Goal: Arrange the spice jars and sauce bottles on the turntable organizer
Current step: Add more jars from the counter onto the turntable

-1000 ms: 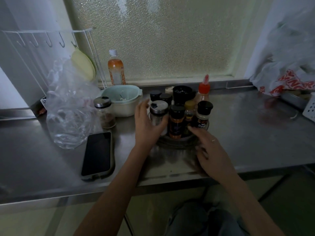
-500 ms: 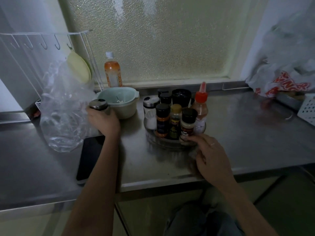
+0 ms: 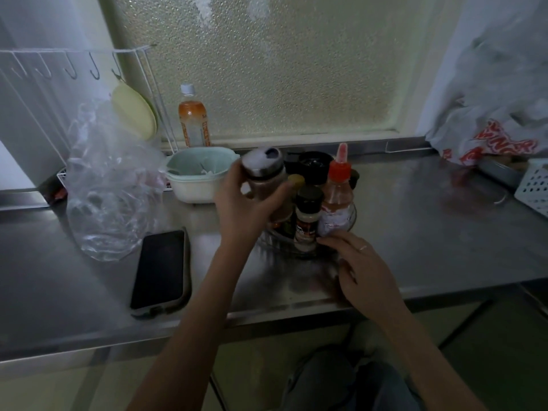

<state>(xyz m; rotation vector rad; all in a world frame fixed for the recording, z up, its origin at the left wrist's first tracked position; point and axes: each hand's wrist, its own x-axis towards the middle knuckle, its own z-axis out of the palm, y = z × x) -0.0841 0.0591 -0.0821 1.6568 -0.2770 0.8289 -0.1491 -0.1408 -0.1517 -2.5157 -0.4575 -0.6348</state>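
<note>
My left hand [image 3: 243, 209] grips a glass spice jar with a silver lid [image 3: 264, 170], holding it tilted in the air over the left side of the turntable [image 3: 284, 241]. The round turntable sits on the steel counter and carries several jars and bottles. Among them are a black-capped spice jar [image 3: 307, 221] at the front and a red-capped sauce bottle [image 3: 338, 197]. My right hand [image 3: 355, 268] rests at the turntable's front right rim, fingers curled against it. My left hand hides the jars on the turntable's left side.
A black phone [image 3: 158, 268] lies near the counter's front edge. A crumpled clear plastic bag [image 3: 109, 185] and a pale green bowl [image 3: 198, 173] stand left of the turntable. An orange drink bottle [image 3: 192, 120] stands by the window. A white basket [image 3: 533, 185] and shopping bag [image 3: 492, 137] sit right.
My left hand took the silver-lidded jar from beside the plastic bag, lifted it and carried it right to above the turntable. The turntable's load has rotated; my right hand stays at its rim.
</note>
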